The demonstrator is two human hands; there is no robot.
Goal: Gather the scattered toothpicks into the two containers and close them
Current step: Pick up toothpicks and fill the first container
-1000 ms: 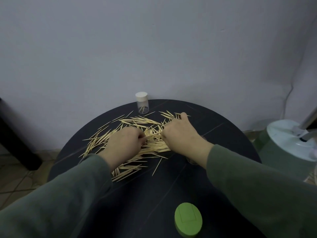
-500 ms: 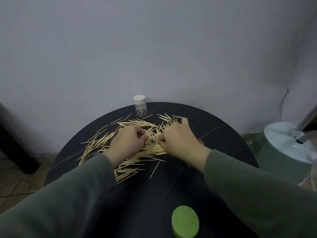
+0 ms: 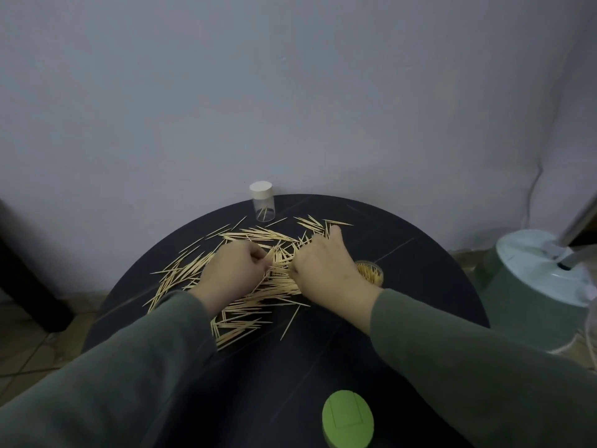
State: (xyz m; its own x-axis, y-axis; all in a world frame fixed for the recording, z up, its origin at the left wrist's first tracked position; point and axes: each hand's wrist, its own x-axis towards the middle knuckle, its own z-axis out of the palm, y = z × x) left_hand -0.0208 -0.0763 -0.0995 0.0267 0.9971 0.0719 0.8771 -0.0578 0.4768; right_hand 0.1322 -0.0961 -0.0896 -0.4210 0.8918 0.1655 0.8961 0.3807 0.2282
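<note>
Round black table (image 3: 403,286) strewn with toothpicks (image 3: 258,236), capped clear jar (image 3: 262,202) at its far edge holding a few picks, open jar (image 3: 371,272) packed with picks behind right hand (image 3: 323,270), both hands curled, left hand (image 3: 232,273) and right pinching picks mid-pile, green lid (image 3: 347,418) at near edge

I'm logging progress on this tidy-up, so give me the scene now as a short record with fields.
surface: round black table
scattered: pale wooden toothpicks spread across the table's middle and left
far container: clear plastic jar with white lid, lid on, a few toothpicks inside
near container: open clear jar of toothpicks, partly hidden behind the right wrist
loose lid: green round lid at the near edge
left hand: grip on toothpicks
right hand: grip on toothpicks
progress: most toothpicks not yet gathered
</note>
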